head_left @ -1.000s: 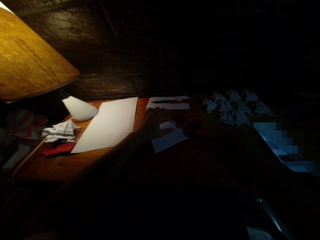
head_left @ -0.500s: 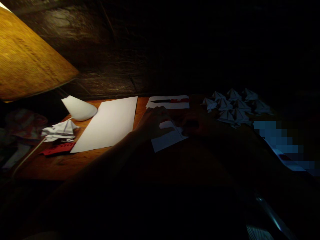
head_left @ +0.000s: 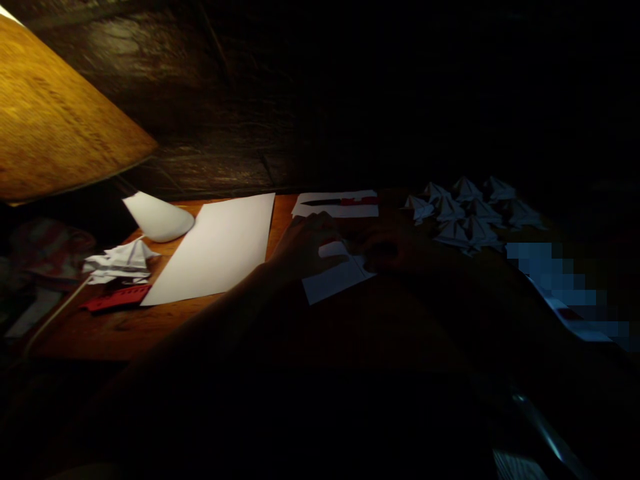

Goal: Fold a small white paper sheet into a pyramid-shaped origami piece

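A small folded piece of white paper (head_left: 330, 280) lies on the wooden table in front of me, turned at an angle. My left hand (head_left: 307, 245) is over its far left part, thumb and fingers curved around a bright patch of it and pressing on it. At the paper's right end is my right hand (head_left: 390, 248), deep in shadow, its fingers bent and closed on the edge. Exact fingertip contact is hard to make out in the dark.
A lamp with a yellow-brown shade (head_left: 65, 113) and white base (head_left: 160, 217) stands left. Nearby are a large white sheet (head_left: 215, 247), a crumpled-looking folded paper (head_left: 123, 261) and a red object (head_left: 117, 299). A red-handled knife (head_left: 357, 201) lies on paper behind; several folded paper shapes (head_left: 465, 210) sit right.
Almost nothing differs. My right hand's fingers have shifted slightly at the paper's right end; the left hand and the paper keep their place.
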Demonstrator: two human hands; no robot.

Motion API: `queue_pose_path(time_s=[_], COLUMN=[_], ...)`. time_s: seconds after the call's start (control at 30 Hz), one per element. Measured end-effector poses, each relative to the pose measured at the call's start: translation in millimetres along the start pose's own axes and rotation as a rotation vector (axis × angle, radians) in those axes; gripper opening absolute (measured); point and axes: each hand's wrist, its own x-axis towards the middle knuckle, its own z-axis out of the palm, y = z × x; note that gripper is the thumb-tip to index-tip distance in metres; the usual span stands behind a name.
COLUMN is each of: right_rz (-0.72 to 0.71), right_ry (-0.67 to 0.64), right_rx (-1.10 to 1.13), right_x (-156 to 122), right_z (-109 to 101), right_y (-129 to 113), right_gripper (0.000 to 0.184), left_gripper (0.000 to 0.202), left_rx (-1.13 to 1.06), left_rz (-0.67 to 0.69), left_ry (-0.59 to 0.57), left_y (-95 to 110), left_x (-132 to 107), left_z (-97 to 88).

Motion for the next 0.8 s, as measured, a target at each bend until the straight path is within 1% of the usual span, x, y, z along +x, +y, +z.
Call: queue_pose_path(time_s=[0.2,0.43,0.53,0.8], right_rz=[0.014,0.005,0.027,0.026], right_ry=[-0.014,-0.010,-0.019,-0.030], right_rx=[-0.007,-0.011,-0.020,-0.013], right_x=[-0.1,-0.3,-0.2,0.3], right_z=[-0.2,0.2,0.1,-0.1], right_y=[-0.3,0.9,1.0,3.0], right_gripper=[0.031,0.027,0.026,0.024], left_gripper=[0.040,0.041,0.039,0.042], left_rx=[0.007,0.007,0.009,0.041], left_rz=[-0.019,-0.008,-0.006,-0.003], left_ry=[0.000,0.020,0.030,0.013], left_y=[0.8,-0.8,-1.5,-2.8], left_x=[-0.5,-0.6,-0.8,-1.4], left_z=[0.2,1.4,1.6,0.8])
